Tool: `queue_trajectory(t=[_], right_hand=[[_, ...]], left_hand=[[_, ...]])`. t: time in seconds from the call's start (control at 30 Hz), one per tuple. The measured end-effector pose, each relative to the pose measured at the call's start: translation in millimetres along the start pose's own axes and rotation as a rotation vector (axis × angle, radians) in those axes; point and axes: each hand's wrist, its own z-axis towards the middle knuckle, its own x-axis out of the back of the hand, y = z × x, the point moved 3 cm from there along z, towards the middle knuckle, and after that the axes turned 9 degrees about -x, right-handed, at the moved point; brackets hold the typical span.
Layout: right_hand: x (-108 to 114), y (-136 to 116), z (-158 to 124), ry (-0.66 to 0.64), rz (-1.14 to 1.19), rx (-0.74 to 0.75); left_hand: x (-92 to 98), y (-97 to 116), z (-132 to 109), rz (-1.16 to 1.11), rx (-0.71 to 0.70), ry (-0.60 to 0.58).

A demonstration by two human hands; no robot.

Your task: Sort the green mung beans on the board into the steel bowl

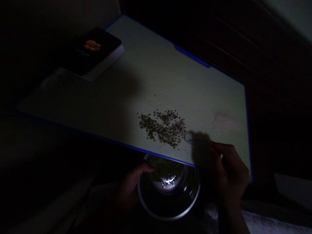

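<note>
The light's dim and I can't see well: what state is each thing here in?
Left hand: fingers over the bowl rim, nothing visible held
Right hand: holding the clear plastic piece
Clear plastic piece: tip near the loose beans
Loose mung beans: scattered on the board
Steel bowl: partly under the board's edge, holding beans
Board: flat, lit
Dark box: lying at the far corner

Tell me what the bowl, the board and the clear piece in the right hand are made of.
The bowl looks like polished stainless steel: its rim and inner wall throw bright, mirror-like highlights. The board seems to be white laminate, with faint grain lines and a blue edge band. The clear piece in the right hand looks like thin see-through plastic, though the dim light leaves that open.
</note>
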Motion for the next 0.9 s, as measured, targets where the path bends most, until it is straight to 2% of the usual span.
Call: queue_trajectory(t=[0.07,0.23,0.33,0.47,0.6,0.77,0.9], right_hand=[[-5.8,-1.9,4.0,-0.019,0.001,0.024],[-14.7,-5.1,10.4,-0.082,0.045,0.053],[-9.9,-4.2,6.1,-0.093,0.082,0.038],[0.2,-0.9,-6.1,-0.043,0.094,-0.015],[3.1,-1.0,-19.7,-0.054,0.085,-0.043],[2.3,-4.4,-25.2,-0.019,0.063,-0.066],[-1.5,-8.0,-19.8,-0.072,0.054,-0.038]], left_hand=[[-11.5,9.8,-7.1,-0.046,-0.061,-0.050],[-30.8,24.0,-13.6,-0.020,-0.055,-0.069],[-27.1,22.4,-7.4,-0.027,-0.053,-0.051],[-8.2,12.3,-0.9,-0.028,-0.053,-0.030],[8.6,3.4,-1.1,0.044,-0.062,0.022],[-3.9,5.2,-5.3,-0.024,-0.017,-0.055],[-9.6,8.8,-7.9,0.003,0.027,0.029]])
